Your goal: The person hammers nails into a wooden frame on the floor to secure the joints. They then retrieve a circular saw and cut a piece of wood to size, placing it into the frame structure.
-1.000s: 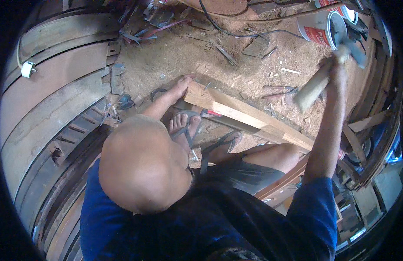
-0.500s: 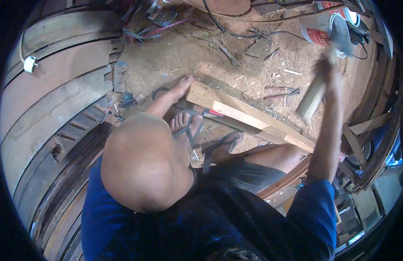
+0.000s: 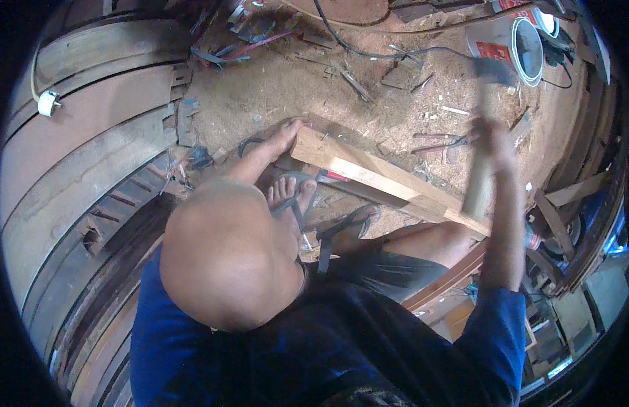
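Here we are with our right hand [image 3: 492,144], blurred, clenched round a wood-handled tool [image 3: 479,190], its dark head pointing away from us; if that grip slips, the tool could fly loose. Our left hand [image 3: 286,136] is on the near-left end of the wooden beam [image 3: 379,173], fingers partly hidden, so we can't tell how firmly they grasp; a stray blow there would catch knuckles. The beam slants from that hand to nearer our body than the right; poorly braced, it could roll. And look, a sandalled foot [image 3: 284,193] sits just bodyward of our left hand, exposed should it drop! Between the hands, farther out, pincers [image 3: 433,148] lie among scraps, easy to kick.
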The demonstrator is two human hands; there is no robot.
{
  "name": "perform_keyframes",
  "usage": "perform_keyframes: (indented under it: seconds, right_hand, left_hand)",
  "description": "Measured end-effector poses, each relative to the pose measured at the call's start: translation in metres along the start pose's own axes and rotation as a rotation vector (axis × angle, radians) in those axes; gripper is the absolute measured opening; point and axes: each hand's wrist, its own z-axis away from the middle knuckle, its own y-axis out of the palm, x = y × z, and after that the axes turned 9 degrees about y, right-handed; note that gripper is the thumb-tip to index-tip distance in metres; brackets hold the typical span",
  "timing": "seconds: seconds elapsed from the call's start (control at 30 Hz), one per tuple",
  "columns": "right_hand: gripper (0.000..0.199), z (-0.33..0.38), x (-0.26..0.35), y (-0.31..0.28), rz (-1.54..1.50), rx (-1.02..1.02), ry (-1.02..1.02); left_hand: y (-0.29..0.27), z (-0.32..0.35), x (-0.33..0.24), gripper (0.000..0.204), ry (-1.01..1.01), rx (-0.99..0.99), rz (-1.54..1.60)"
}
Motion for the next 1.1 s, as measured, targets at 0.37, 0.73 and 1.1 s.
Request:
perform_keyframes:
  seconds: [0.37,0.73,1.1]
  right_hand:
    - [0.036,0.077,0.060,0.161,0.306,0.290,0.081]
    - [0.043,-0.025,0.083,-0.093,-0.774,-0.778,-0.082]
    - [0.039,0.045,0.087,0.073,0.242,0.242,0.102]
  left_hand:
    - [-0.012,0.007,0.056,0.049,-0.069,0.027,-0.031]
    - [0.000,-0.011,0.013,0.057,-0.019,0.113,0.157]
    - [-0.030,0.012,0.032,0.057,0.012,0.031,0.113]
